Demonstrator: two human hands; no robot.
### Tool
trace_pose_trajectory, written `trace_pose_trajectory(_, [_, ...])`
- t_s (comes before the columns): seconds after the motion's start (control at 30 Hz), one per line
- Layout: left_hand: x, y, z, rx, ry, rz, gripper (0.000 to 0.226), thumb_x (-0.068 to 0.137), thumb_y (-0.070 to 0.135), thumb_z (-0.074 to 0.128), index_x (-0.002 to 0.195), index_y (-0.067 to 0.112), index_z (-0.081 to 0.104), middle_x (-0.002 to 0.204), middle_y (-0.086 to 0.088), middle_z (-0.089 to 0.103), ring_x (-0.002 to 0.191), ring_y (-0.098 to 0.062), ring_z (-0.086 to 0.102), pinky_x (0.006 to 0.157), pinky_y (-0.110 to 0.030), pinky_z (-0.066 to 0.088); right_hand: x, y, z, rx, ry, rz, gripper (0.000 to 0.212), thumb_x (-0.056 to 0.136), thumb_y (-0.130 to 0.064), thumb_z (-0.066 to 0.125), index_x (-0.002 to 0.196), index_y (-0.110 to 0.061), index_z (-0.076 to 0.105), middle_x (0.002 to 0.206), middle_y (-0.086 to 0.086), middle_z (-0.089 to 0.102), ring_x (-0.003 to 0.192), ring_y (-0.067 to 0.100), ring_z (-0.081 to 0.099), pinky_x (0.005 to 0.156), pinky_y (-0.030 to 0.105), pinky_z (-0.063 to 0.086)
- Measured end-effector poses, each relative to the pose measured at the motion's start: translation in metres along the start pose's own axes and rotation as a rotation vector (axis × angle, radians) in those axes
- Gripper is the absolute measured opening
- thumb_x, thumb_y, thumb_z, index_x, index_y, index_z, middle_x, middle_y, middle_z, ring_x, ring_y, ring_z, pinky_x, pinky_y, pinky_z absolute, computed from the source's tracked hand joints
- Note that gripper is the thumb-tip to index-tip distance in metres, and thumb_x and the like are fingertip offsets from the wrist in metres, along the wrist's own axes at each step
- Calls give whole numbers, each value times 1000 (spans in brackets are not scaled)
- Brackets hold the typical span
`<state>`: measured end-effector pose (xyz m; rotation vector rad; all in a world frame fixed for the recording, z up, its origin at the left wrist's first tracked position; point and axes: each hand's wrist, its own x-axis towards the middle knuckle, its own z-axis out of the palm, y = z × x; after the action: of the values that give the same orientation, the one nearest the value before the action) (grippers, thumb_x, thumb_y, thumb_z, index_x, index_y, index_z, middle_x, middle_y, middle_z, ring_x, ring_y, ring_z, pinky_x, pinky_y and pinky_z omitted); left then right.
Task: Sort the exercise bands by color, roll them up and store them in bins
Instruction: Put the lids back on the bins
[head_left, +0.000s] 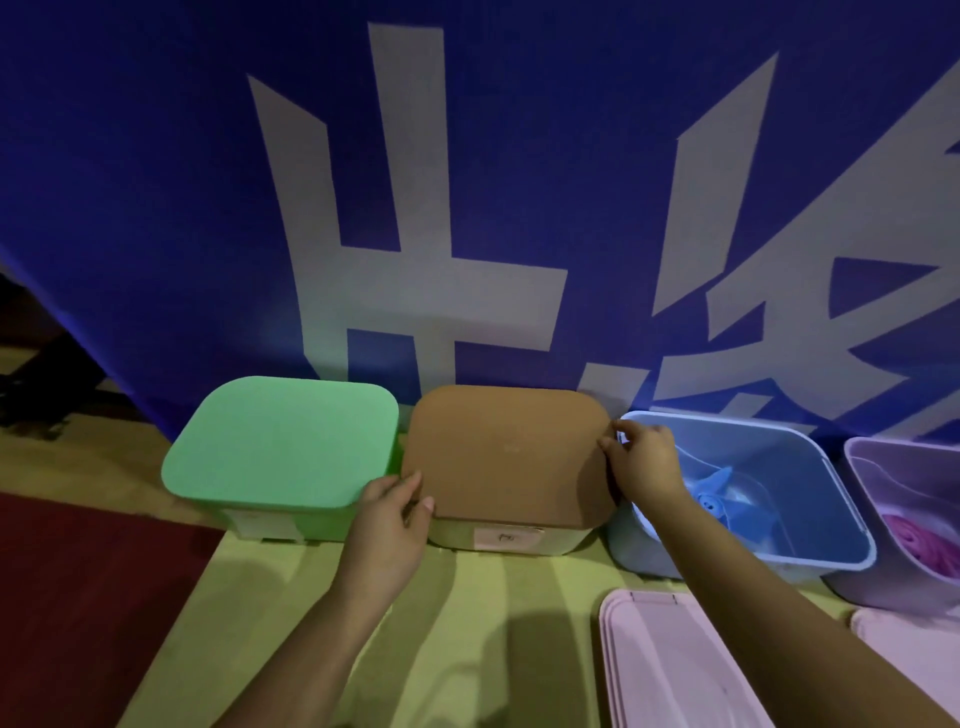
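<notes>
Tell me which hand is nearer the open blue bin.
Right. The right hand grips the brown lid's right edge, right beside the blue bin. The left hand holds the lid's opposite front corner, a full lid farther away.

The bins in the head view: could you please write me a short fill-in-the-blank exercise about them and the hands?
1. Both hands, left hand and right hand, hold the ____ lid.
2. The bin left of it wears a ____ lid.
3. The open blue bin holds a rolled ____ band.
4. A pink lid lies on the ____, in front of the blue bin.

Missing words: brown; green; blue; floor
</notes>
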<state>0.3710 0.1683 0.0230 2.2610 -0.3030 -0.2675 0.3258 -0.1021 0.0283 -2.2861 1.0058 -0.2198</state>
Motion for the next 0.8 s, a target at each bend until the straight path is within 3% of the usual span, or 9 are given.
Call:
trace_pose_trajectory(0.1, [-1, 2, 6, 162, 25, 60, 45, 96, 27, 49, 139, 15, 43, 137, -9, 36, 121, -19, 45, 99, -19, 31, 1, 5, 1, -90, -1, -31, 38, 93, -30, 55, 127, -13, 56, 129, 18, 47, 114, 33, 47, 96, 38, 38])
trace_pose_trajectory(0.2, [0, 1, 9, 405, 45, 104, 46, 94, 32, 52, 137, 17, 47, 134, -12, 40, 122, -26, 42, 101, -30, 36, 1, 2, -1, -252, 14, -39, 35, 94, -36, 52, 125, -21, 58, 131, 12, 45, 120, 31, 38, 95, 44, 35])
trace_pose_trajectory(0.3, [3, -6, 10, 639, 144, 242, 39, 76, 31, 74, 110, 13, 70, 113, -19, 58, 102, -34, 51, 81, -43, 47, -3, -4, -4, -369, 37, -70, 31, 94, -40, 51, 117, -24, 64, 127, 6, 43, 119, 27, 34, 95, 41, 28])
trace_pose_trajectory(0.37, [4, -8, 7, 708, 185, 273, 36, 68, 33, 79, 97, 12, 74, 107, -16, 61, 97, -32, 50, 77, -41, 41, -7, -4, -3, -430, 10, -104, 33, 94, -42, 48, 116, -24, 64, 125, 5, 43, 118, 26, 34, 95, 40, 27])
trace_pose_trajectory(0.5, [10, -4, 1, 782, 167, 309, 35, 76, 42, 72, 93, 12, 73, 114, -11, 63, 111, -30, 51, 91, -43, 27, -15, -1, -5, -512, -20, -149, 35, 96, -44, 42, 121, -25, 59, 130, 4, 41, 122, 25, 32, 100, 41, 24])
trace_pose_trajectory(0.57, [12, 2, 3, 783, 88, 307, 42, 87, 46, 56, 111, 13, 66, 132, -6, 56, 128, -23, 44, 109, -46, 17, -15, 1, -4, -564, -35, -188, 36, 97, -43, 39, 122, -24, 57, 132, 3, 41, 125, 25, 30, 104, 44, 20])
trace_pose_trajectory(0.63, [16, 5, 4, 783, 34, 302, 49, 94, 49, 43, 127, 14, 55, 144, -3, 44, 135, -18, 36, 115, -43, 5, -16, 1, -2, -610, -59, -208, 37, 99, -42, 35, 123, -21, 55, 133, 3, 40, 127, 25, 29, 106, 46, 17])
trace_pose_trajectory(0.7, [18, 9, 1, 793, -8, 290, 54, 94, 50, 40, 133, 14, 47, 145, -3, 42, 135, -18, 35, 116, -39, 4, -16, -1, -3, -630, -69, -203, 38, 99, -42, 34, 124, -21, 53, 134, 4, 40, 128, 25, 29, 107, 48, 17])
trace_pose_trajectory(0.8, [22, 19, -7, 838, -79, 267, 49, 92, 52, 42, 125, 16, 48, 131, -6, 49, 125, -21, 43, 115, -39, 16, -20, -7, -8, -641, -67, -182, 37, 99, -40, 35, 127, -23, 52, 138, 6, 36, 129, 27, 28, 107, 49, 17])
